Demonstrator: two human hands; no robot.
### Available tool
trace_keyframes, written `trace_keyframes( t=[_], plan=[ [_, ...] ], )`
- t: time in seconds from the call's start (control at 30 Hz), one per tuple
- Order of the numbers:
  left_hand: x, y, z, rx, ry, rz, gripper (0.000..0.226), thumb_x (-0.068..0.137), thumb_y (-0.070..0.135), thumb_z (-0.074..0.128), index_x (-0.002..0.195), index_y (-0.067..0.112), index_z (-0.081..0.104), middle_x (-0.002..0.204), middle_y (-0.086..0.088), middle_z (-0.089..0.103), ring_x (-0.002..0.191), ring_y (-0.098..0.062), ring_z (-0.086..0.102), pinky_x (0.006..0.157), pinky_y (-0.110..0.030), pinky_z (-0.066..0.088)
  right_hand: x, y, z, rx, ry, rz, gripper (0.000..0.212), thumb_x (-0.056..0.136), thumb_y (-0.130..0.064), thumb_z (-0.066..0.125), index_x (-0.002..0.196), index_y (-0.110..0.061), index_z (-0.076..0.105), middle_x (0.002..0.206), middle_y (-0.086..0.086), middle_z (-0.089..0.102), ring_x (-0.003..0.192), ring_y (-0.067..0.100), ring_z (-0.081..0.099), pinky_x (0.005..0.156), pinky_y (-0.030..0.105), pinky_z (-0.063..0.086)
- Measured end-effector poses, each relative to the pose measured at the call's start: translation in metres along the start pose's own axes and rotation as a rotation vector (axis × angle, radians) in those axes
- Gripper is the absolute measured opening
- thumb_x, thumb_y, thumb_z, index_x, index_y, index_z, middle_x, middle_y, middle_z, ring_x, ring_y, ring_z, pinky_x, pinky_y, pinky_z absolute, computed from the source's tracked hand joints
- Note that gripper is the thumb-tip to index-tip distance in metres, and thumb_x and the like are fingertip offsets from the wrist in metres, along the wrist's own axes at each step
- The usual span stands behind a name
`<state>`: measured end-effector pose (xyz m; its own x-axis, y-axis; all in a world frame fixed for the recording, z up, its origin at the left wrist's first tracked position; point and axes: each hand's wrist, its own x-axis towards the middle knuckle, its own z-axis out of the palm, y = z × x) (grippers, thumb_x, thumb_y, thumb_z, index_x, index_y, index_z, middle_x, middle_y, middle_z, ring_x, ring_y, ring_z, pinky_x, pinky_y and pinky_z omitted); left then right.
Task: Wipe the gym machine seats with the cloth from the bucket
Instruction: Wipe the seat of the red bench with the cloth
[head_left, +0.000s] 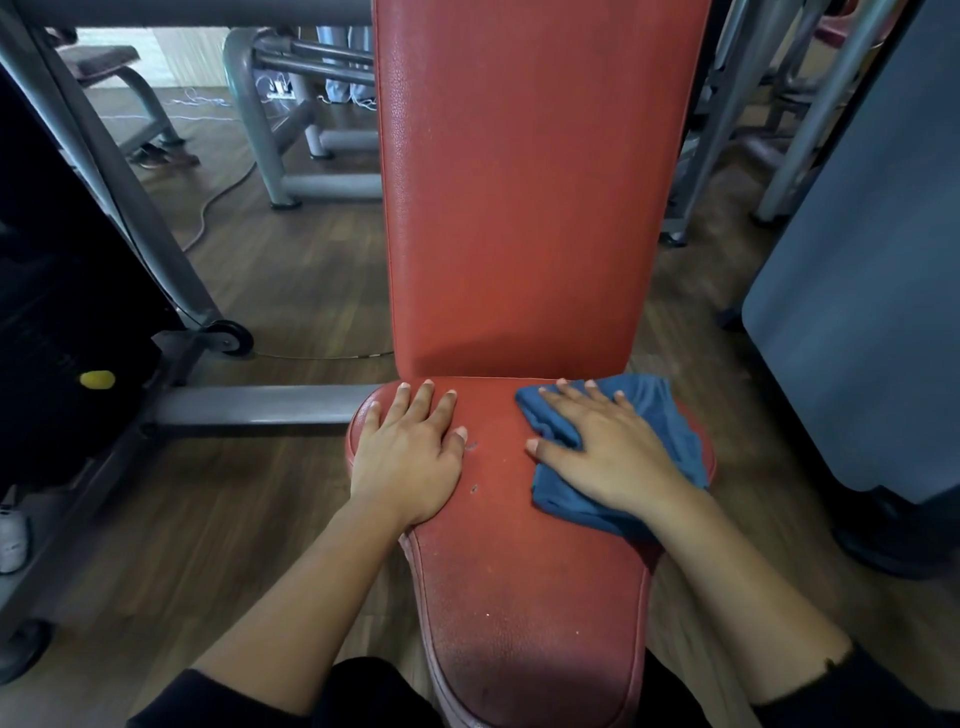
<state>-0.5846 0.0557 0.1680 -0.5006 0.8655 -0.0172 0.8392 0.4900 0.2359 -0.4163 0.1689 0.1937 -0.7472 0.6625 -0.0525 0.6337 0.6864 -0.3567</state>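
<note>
My right hand (608, 452) lies flat, fingers spread, on the blue cloth (649, 410); my left hand (410, 457) braces flat on the red seat pad (524, 582), so I should press evenly and sweep toward the near end.

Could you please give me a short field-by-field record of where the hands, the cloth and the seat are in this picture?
seat: red padded vinyl seat, scuffed, with small dark marks near its middle
backrest: red padded backrest, rising behind the seat
cloth: crumpled blue cloth, lying on the seat's right side near the backrest
right hand: pressed flat on the cloth, fingers straight and spread
left hand: flat on the bare seat, apart from the cloth
floor: brown wood-look floor
</note>
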Motion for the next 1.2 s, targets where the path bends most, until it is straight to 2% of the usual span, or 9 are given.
trace_keyframes(
  t=[0.13, 0.23, 0.33, 0.43, 0.67, 0.83, 0.97, 1.13, 1.2],
  plan=[
    [0.000, 0.000, 0.000, 0.004, -0.008, -0.002, 0.053, 0.099, 0.044, 0.024, 0.150, 0.031, 0.018, 0.159, 0.004, 0.009, 0.146, -0.016, 0.000, 0.118, -0.040, 0.000, -0.039, 0.001, 0.000, 0.124, 0.040, -0.101, 0.055, 0.094, -0.037, 0.049, 0.146, -0.036, 0.030, 0.154, -0.015, 0.020, 0.144, 0.006, 0.008, 0.115, 0.027, -0.004],
    [0.000, -0.001, 0.000, -0.003, -0.007, -0.003, 0.052, 0.099, 0.043, 0.024, 0.150, 0.031, 0.018, 0.159, 0.004, 0.010, 0.146, -0.016, 0.000, 0.118, -0.040, 0.000, -0.032, 0.021, -0.006, 0.163, 0.078, -0.017, 0.052, 0.093, -0.028, 0.051, 0.143, -0.033, 0.037, 0.154, -0.011, 0.026, 0.144, 0.008, 0.013, 0.115, 0.031, -0.002],
    [-0.001, 0.000, 0.000, 0.000, -0.009, -0.004, 0.052, 0.099, 0.043, 0.024, 0.150, 0.031, 0.018, 0.159, 0.004, 0.010, 0.146, -0.016, -0.001, 0.118, -0.040, 0.000, -0.002, 0.031, -0.011, 0.070, 0.106, 0.113, 0.052, 0.093, -0.030, 0.048, 0.144, -0.028, 0.037, 0.155, -0.004, 0.027, 0.145, 0.018, 0.015, 0.116, 0.040, 0.001],
    [0.000, 0.001, 0.001, 0.005, -0.003, -0.001, 0.052, 0.099, 0.043, 0.025, 0.150, 0.031, 0.019, 0.159, 0.003, 0.011, 0.146, -0.016, 0.001, 0.118, -0.040, 0.000, 0.008, 0.021, -0.004, 0.027, 0.077, 0.090, 0.054, 0.094, -0.035, 0.049, 0.146, -0.027, 0.035, 0.155, -0.002, 0.027, 0.145, 0.021, 0.016, 0.116, 0.038, 0.003],
    [-0.001, 0.000, 0.000, 0.007, 0.006, 0.000, 0.052, 0.099, 0.043, 0.026, 0.149, 0.030, 0.020, 0.158, 0.003, 0.013, 0.146, -0.017, 0.003, 0.118, -0.040, 0.002, -0.053, -0.024, 0.003, 0.193, 0.092, -0.090, 0.047, 0.096, -0.031, 0.047, 0.142, -0.036, 0.038, 0.152, -0.015, 0.029, 0.143, 0.006, 0.014, 0.114, 0.021, -0.002],
    [0.000, 0.002, -0.001, 0.004, 0.002, 0.001, 0.052, 0.099, 0.043, 0.026, 0.150, 0.030, 0.020, 0.158, 0.002, 0.012, 0.146, -0.018, 0.002, 0.118, -0.040, 0.001, -0.092, -0.026, 0.005, 0.283, 0.116, -0.150, 0.055, 0.083, -0.048, 0.034, 0.137, -0.043, 0.041, 0.144, -0.028, 0.029, 0.138, -0.010, 0.009, 0.107, 0.006, -0.010],
    [-0.001, 0.000, -0.001, 0.004, -0.008, 0.006, 0.052, 0.099, 0.043, 0.025, 0.150, 0.030, 0.019, 0.159, 0.003, 0.011, 0.146, -0.017, 0.001, 0.117, -0.039, -0.001, -0.091, -0.006, 0.005, 0.315, 0.126, -0.096, 0.064, 0.075, -0.062, 0.027, 0.134, -0.043, 0.044, 0.144, -0.028, 0.029, 0.137, -0.012, 0.011, 0.110, 0.011, -0.009],
    [-0.001, 0.000, -0.002, -0.018, -0.005, 0.005, 0.052, 0.099, 0.043, 0.025, 0.150, 0.031, 0.019, 0.159, 0.004, 0.010, 0.146, -0.016, -0.001, 0.117, -0.038, -0.002, -0.035, 0.037, -0.001, 0.110, 0.263, 0.147, 0.047, 0.093, -0.032, 0.048, 0.139, -0.024, 0.046, 0.152, -0.002, 0.033, 0.143, 0.016, 0.020, 0.116, 0.038, 0.000],
    [-0.001, 0.000, -0.001, -0.007, 0.008, 0.007, 0.052, 0.099, 0.043, 0.025, 0.150, 0.031, 0.019, 0.158, 0.004, 0.011, 0.146, -0.016, 0.000, 0.117, -0.038, -0.001, -0.017, 0.042, -0.004, 0.052, 0.264, 0.226, 0.049, 0.091, -0.032, 0.051, 0.139, -0.023, 0.046, 0.151, 0.001, 0.035, 0.142, 0.020, 0.022, 0.116, 0.045, 0.004]
  ],
)
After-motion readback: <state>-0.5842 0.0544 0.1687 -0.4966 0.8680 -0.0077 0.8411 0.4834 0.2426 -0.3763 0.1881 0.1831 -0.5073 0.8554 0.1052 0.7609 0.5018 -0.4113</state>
